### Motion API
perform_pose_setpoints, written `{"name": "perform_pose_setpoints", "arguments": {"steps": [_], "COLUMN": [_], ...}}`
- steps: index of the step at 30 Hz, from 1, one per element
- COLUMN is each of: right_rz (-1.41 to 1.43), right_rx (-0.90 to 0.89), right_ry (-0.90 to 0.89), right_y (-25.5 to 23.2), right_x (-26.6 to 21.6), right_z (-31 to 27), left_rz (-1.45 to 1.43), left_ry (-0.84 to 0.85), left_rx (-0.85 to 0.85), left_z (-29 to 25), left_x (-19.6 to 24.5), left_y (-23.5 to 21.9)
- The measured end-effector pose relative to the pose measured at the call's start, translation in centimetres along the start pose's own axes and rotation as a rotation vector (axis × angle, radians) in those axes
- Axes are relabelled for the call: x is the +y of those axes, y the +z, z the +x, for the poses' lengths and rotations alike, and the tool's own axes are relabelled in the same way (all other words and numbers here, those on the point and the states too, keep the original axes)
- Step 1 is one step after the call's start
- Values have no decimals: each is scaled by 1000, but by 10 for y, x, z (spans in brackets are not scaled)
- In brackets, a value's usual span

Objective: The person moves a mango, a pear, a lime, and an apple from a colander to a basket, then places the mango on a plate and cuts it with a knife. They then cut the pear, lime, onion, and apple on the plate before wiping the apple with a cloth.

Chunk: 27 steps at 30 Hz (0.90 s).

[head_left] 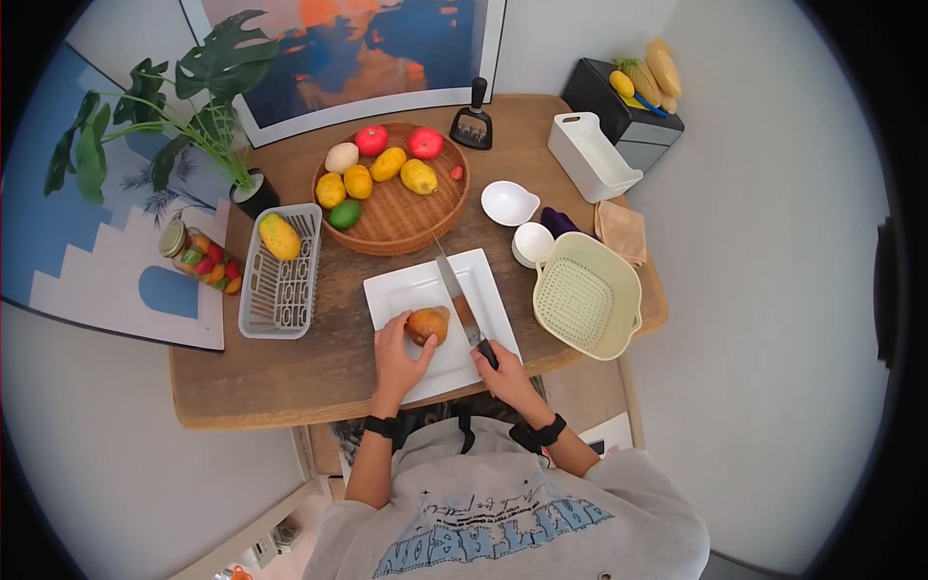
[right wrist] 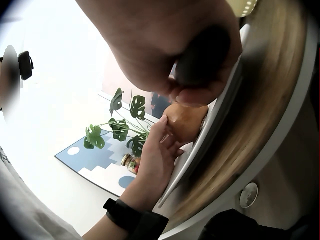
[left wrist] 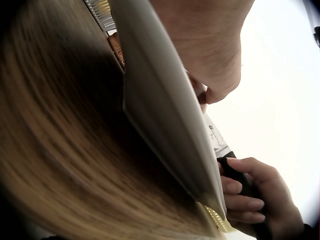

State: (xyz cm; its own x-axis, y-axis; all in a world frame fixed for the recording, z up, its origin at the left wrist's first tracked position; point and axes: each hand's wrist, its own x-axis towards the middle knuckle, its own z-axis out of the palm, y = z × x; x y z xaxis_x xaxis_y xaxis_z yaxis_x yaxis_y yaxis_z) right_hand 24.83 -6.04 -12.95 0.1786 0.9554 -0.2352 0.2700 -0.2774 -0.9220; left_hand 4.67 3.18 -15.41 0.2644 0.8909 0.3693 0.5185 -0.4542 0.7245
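A brownish-orange, rounded fruit (head_left: 425,329) sits on the white rectangular plate (head_left: 385,287) at the table's front edge. My left hand (head_left: 398,358) holds it from the left, thumb on the near side and fingers on the far side; the right wrist view shows these fingers against the fruit (right wrist: 184,124). My right hand (head_left: 507,377) grips the black handle of a kitchen knife (head_left: 455,287). Its long blade lies over the plate just right of the fruit, tip pointing away from me. In the left wrist view the right hand (left wrist: 257,197) is wrapped round that handle, and the fruit is mostly hidden.
Behind the plate stands a round wicker basket (head_left: 396,232) of fruit. On the left are a grey basket (head_left: 249,307) with one yellow fruit, a jar (head_left: 201,256) and a potted plant (head_left: 254,193). White bowls (head_left: 508,203) and a cream colander (head_left: 587,300) stand on the right.
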Motion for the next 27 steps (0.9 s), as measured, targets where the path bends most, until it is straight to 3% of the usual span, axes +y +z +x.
{"name": "perform_pose_setpoints", "arguments": {"steps": [3,18,27], "right_rz": [98,70,-47], "right_rx": [2,-76,-112], "right_ry": [96,101,12], "right_y": [-2,-3,-4], "right_x": [-9,-7,-11], "right_z": [-1,10,10], "left_rz": [6,-7,-7], "left_ry": [10,-1,-7], "left_rx": [7,17,14], "left_z": [-1,-1,-1], "left_x": [-1,-4,-2], "left_y": [0,3,2]}}
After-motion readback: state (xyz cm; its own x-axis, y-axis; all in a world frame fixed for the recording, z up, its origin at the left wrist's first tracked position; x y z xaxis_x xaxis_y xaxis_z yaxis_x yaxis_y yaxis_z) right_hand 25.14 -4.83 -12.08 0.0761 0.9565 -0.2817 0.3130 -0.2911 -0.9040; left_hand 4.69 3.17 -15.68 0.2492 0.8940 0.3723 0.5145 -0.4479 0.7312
